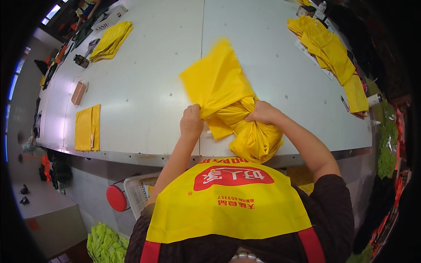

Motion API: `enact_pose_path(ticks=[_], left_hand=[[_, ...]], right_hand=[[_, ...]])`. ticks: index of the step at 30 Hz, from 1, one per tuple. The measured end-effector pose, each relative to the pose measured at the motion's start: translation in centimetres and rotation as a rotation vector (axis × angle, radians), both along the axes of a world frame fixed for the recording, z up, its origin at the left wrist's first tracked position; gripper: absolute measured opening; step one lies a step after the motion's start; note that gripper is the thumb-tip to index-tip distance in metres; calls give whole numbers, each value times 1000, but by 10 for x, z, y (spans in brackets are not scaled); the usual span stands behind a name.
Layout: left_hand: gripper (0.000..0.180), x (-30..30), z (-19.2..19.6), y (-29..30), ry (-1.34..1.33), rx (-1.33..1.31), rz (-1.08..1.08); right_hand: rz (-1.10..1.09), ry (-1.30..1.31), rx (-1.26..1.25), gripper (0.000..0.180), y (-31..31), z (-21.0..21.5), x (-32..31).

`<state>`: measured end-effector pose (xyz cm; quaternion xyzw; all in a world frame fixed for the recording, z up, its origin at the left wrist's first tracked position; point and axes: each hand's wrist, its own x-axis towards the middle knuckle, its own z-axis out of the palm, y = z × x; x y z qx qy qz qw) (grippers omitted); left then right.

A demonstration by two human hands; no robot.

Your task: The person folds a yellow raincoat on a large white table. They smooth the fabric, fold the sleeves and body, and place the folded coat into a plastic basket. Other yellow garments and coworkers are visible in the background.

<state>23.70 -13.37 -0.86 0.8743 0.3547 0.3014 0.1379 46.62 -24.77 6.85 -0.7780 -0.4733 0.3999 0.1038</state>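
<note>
A glossy yellow cloth [221, 81] is spread and bunched over the near middle of the white table [149, 96]. At its left edge my left hand [191, 122] is closed, pinching a bit of the cloth. My right hand [264, 112] grips gathered folds on the other side, with its fingertips partly buried in them. Below the right hand, the cloth bulges into a crumpled bundle near the table's front edge. Its far corner stands raised and is blurred. A yellow apron [232, 219] with red straps covers my front.
Folded yellow pieces lie at the left front [87, 129] and far left [112, 39]. A row of yellow cloths [326, 46] runs along the right edge. A small pinkish box [79, 93] sits left. Below are a red stool [116, 198] and white basket [136, 193].
</note>
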Motion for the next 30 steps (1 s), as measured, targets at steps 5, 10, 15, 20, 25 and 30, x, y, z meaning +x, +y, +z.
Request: enact_pose_path(ticks=[5, 10, 15, 20, 25, 30], left_hand=[[21, 19, 21, -22, -34, -16, -307], [27, 20, 54, -35, 33, -22, -539], [54, -38, 12, -25, -183, -360, -370], [73, -18, 3, -61, -165, -545, -254], [57, 0, 16, -47, -264, -434, -252], [35, -10, 44, -70, -46, -833, -392]], right_hand=[[-115, 242, 284, 64, 7, -53, 12], [-204, 532, 471, 69, 12, -46, -1], [-343, 1155, 471, 60, -1, -14, -3], [-532, 1542, 286, 52, -5, -19, -11], [-603, 1651, 201, 42, -10, -39, -12], [-563, 1366, 418, 38, -12, -63, -8]])
